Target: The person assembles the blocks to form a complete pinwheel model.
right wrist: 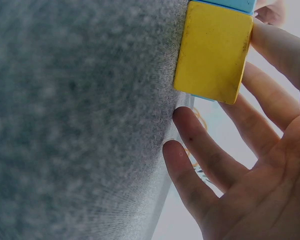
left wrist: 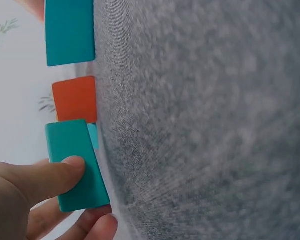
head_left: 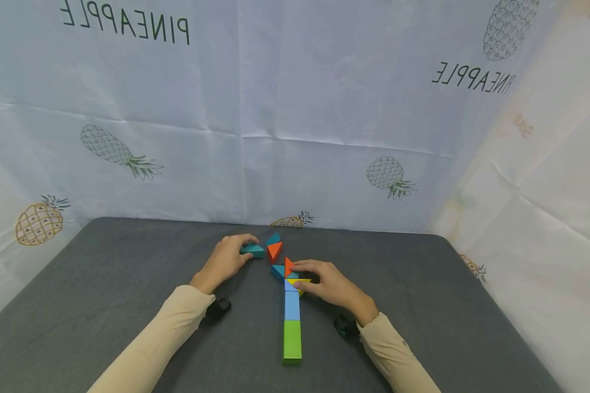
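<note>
Your left hand (head_left: 223, 260): fingers pinch teal triangular block (head_left: 255, 250), just left of orange triangle (head_left: 274, 250) and blue block (head_left: 273, 238). Your right hand (head_left: 330, 282): thumb on yellow triangle (head_left: 302, 280), fingers at second orange triangle (head_left: 288, 267). Toward you, light-blue block (head_left: 292, 305) and green block (head_left: 292, 339) form straight line, ends touching, on dark gray counter (head_left: 128, 305). Pineapple-print cloth (head_left: 295, 82) hangs behind.

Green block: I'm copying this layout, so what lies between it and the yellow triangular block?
In the head view, the light blue rectangular block lies between the green block and the yellow triangular block.
</note>
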Demonstrator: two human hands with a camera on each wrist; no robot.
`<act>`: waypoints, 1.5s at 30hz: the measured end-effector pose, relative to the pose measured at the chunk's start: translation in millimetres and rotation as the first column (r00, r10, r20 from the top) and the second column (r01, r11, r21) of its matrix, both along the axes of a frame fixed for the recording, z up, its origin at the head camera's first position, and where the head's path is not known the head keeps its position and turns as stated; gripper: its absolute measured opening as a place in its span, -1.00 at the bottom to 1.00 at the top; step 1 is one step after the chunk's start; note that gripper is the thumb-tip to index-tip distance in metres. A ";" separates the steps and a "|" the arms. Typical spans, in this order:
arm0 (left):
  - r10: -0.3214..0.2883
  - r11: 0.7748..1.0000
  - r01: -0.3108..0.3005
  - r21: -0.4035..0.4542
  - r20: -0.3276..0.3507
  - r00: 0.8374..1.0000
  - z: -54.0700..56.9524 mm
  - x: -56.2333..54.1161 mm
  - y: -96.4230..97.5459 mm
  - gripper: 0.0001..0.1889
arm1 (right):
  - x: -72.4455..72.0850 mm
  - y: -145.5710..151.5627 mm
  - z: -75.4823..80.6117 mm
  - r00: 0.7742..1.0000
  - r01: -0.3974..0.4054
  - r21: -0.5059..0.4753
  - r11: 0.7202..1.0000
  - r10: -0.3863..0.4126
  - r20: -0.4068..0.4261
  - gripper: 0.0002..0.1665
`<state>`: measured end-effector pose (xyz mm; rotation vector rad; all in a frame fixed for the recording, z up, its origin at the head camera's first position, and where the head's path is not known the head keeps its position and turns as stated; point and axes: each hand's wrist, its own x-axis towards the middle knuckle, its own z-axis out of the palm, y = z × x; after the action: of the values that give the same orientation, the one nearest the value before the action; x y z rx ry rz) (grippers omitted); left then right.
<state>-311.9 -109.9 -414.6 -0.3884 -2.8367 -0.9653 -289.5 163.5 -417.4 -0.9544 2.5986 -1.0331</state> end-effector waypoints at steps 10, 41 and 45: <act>-0.022 1.000 0.022 -0.014 -0.006 1.000 -0.2 10.4 0.7 -0.65 | 0.7 0.1 0.8 1.000 -0.003 -0.001 1.000 0.003 0.008 -0.44; -0.074 0.997 0.075 -0.020 0.053 0.996 1.0 32.7 14.9 -0.70 | -0.2 -0.4 0.6 1.000 0.003 0.005 1.000 -0.003 -0.001 -0.45; -0.086 0.996 0.087 -0.020 0.059 0.995 -0.3 34.2 19.2 -0.70 | -0.3 -0.4 0.3 1.000 -0.002 -0.001 1.000 0.002 -0.003 -0.46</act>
<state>-277.7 -90.6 -414.9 -0.4977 -2.9074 -0.9760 -289.8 163.1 -417.1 -0.9597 2.5993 -1.0338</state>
